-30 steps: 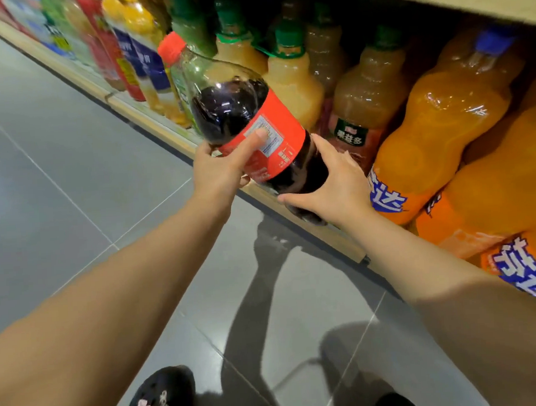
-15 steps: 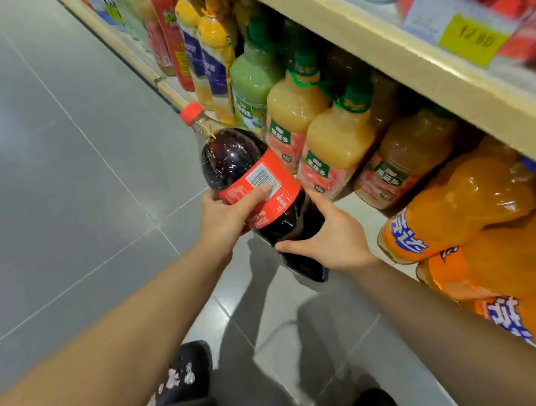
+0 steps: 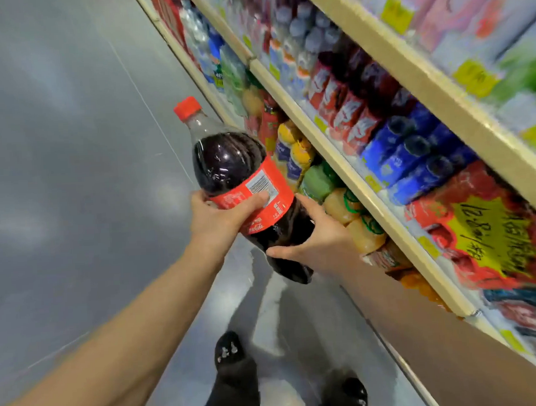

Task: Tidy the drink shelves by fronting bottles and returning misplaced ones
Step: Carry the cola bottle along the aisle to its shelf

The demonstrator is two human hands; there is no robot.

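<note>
Holding the cola bottle (image 3: 230, 161) together (cap up), left hand (image 3: 221, 220) grips above right hand (image 3: 321, 243).

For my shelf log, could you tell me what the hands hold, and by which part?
Both hold the cola bottle: the left hand grips its red label band, the right hand cups the lower body.

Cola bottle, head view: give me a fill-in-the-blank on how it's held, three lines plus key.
The cap of the cola bottle is ____ in colour.
The left hand grips the bottle round its red ____.
The right hand grips the dark body nearer its ____ than its cap.
Missing words: red; label; base.
</note>
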